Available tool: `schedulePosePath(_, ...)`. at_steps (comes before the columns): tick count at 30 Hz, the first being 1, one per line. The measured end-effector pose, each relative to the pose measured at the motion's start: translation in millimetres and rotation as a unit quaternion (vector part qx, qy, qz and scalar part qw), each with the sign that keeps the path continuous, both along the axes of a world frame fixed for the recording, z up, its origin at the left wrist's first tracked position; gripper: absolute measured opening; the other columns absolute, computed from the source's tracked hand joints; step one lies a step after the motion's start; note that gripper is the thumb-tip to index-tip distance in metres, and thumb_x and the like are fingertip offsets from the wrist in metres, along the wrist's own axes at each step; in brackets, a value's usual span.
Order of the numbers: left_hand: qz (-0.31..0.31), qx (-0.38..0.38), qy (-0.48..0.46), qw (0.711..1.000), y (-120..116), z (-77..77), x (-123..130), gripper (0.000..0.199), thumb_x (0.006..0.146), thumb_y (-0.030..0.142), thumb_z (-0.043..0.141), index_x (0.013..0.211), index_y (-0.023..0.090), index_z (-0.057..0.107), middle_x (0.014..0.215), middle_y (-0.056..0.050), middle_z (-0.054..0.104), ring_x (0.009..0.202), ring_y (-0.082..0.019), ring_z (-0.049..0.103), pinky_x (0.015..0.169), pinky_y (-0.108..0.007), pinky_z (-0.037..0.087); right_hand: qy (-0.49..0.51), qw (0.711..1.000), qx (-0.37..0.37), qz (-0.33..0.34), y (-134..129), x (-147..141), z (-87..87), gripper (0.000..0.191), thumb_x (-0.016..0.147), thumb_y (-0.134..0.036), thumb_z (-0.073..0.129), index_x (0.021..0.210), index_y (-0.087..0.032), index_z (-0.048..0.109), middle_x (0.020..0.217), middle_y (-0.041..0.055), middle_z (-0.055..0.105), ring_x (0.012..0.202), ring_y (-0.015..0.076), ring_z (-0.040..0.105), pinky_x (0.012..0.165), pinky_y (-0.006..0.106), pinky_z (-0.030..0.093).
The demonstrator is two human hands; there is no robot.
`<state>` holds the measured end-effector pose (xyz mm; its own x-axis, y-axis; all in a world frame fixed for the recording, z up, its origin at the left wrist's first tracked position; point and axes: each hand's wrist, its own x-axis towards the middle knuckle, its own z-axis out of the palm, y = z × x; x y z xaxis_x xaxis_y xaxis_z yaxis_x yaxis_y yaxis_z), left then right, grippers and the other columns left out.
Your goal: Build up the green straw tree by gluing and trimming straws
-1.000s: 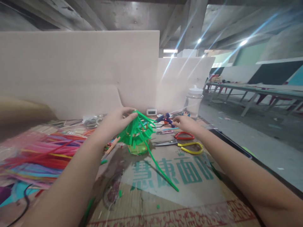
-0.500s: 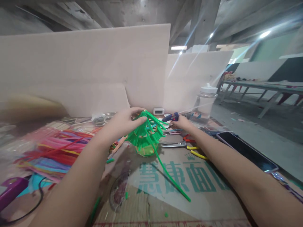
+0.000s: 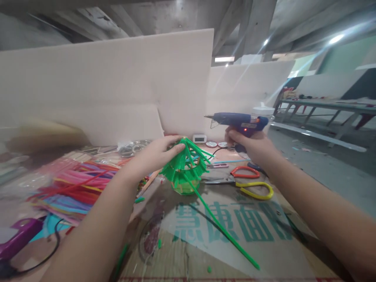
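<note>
A green tiered cone of pipe-cleaner pieces stands on the table, with a pale yellow-green base below it. My left hand grips its top from the left, thumb in front. One long green strand runs from the cone toward the front right. My right hand is wrapped round the handle of a blue glue gun. The gun is raised above the table, its nozzle pointing left and a red light lit on its side. Scissors with red and yellow handles lie beneath my right forearm.
Colourful pipe cleaners are heaped at the left, near a purple tool with a black cord. A small white clock stands at the back before white boards. A clear bottle is behind the gun.
My right hand has lifted the glue gun up from the tabletop, and the gun now points left. The scissors show more fully. My left hand still holds the cone's top.
</note>
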<state>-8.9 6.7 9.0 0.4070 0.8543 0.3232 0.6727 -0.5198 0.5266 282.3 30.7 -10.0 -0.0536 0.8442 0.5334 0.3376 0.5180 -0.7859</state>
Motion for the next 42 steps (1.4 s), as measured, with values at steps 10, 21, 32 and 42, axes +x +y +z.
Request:
schedulePosePath(10,-0.016,0.015,0.021,1.0,4,-2.7,1,0.051,0.097,0.055,0.044,0.134,0.025,0.062,0.121,-0.003,0.072,0.105,-0.024,0.067,0.097,-0.034,0.05,-0.165,0.983,-0.019,0.073,-35,-17,11.3,0.03,0.07,-0.048,0.074,0.074,-0.019,0.067,0.067,0.002,0.067,0.064,0.0165,0.058,0.055,0.027,0.044)
schedulePosePath(21,-0.025,0.011,0.023,0.999,3,-0.9,3,0.05,0.097,0.053,0.042,0.133,0.024,0.062,0.109,-0.003,0.074,0.093,-0.022,0.068,0.089,-0.033,0.051,-0.185,0.979,-0.052,0.066,-29,-17,9.0,0.03,0.067,-0.045,0.071,0.076,-0.017,0.068,0.066,0.0014,0.066,0.062,0.0151,0.055,0.055,0.025,0.04)
schedulePosePath(32,-0.027,0.015,0.021,0.999,0,0.9,5,0.051,0.097,0.052,0.043,0.135,0.024,0.062,0.11,-0.004,0.075,0.097,-0.024,0.068,0.088,-0.033,0.052,-0.194,0.978,-0.01,0.069,-25,-21,4.7,0.031,0.067,-0.045,0.076,0.078,-0.017,0.069,0.065,-0.0001,0.064,0.06,0.0139,0.052,0.054,0.024,0.04)
schedulePosePath(42,-0.025,0.013,0.019,0.999,4,-1.7,2,0.053,0.096,0.054,0.043,0.136,0.024,0.061,0.114,-0.004,0.074,0.1,-0.024,0.068,0.092,-0.036,0.051,-0.203,0.978,-0.015,0.053,-34,-20,12.4,0.028,0.068,-0.045,0.075,0.07,-0.019,0.063,0.064,-0.0001,0.063,0.061,0.015,0.054,0.054,0.025,0.041)
